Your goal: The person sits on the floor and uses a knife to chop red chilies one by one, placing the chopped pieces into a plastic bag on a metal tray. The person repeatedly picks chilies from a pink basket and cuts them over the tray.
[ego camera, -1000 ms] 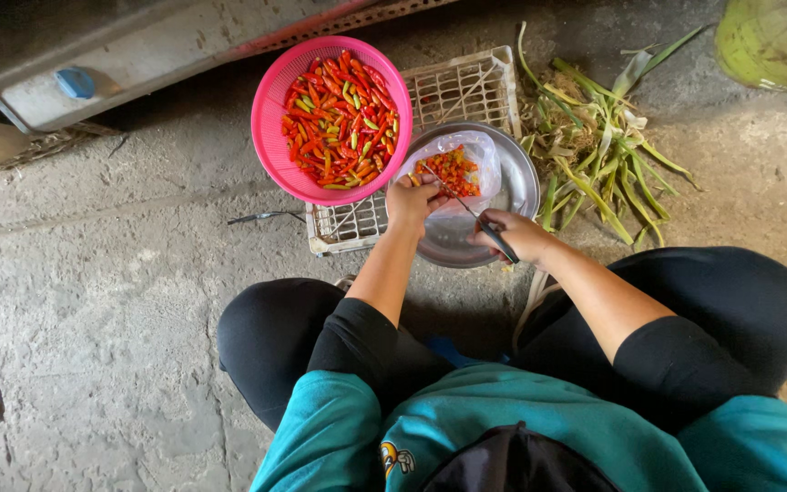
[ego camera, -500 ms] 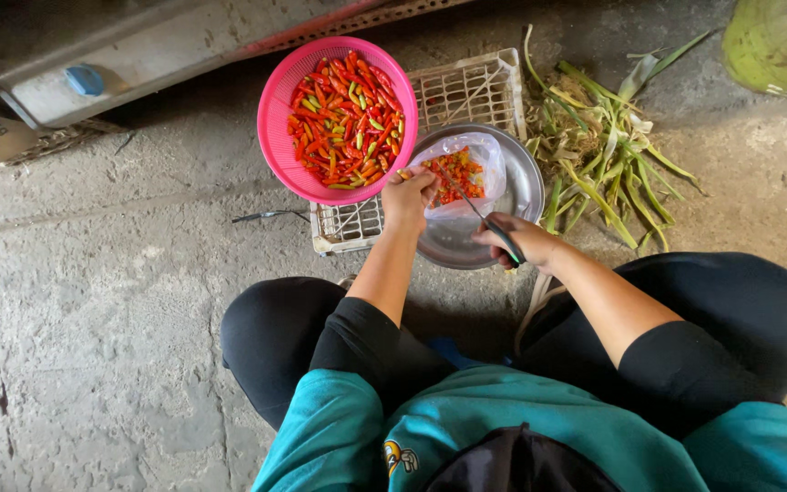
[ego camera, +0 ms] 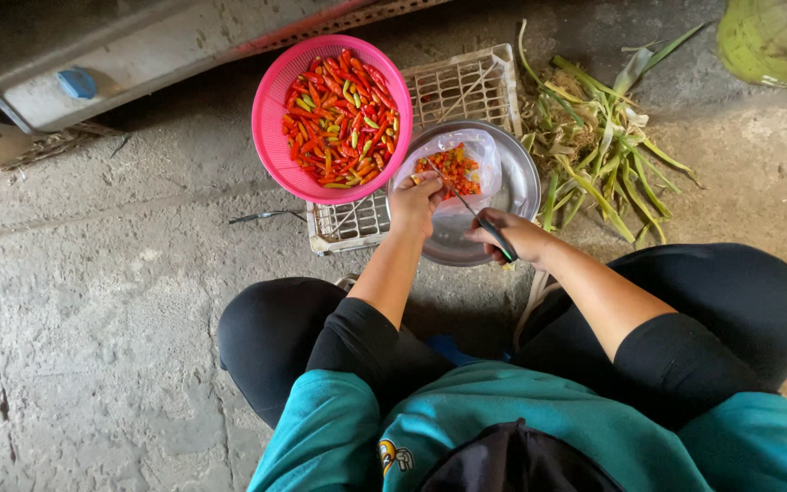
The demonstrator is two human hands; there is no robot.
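Cutting chillies: right hand (ego camera: 514, 235) fingers grip knife (ego camera: 475, 216), left hand (ego camera: 414, 202) fingers pinch chilli over metal plate (ego camera: 514, 187); small cut pile (ego camera: 449, 169) done, pink basket (ego camera: 270, 137) still full.

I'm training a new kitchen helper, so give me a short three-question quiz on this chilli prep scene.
1. True or false: the round pink plastic basket of red and green chillies rests on the white wire crate.
2. Which hand holds the thin dark-handled knife? A) left hand B) right hand
3. Fill in: the clear plastic bag of cut chillies lies in a round ____ dish.

Key: 1 true; 2 B; 3 metal.
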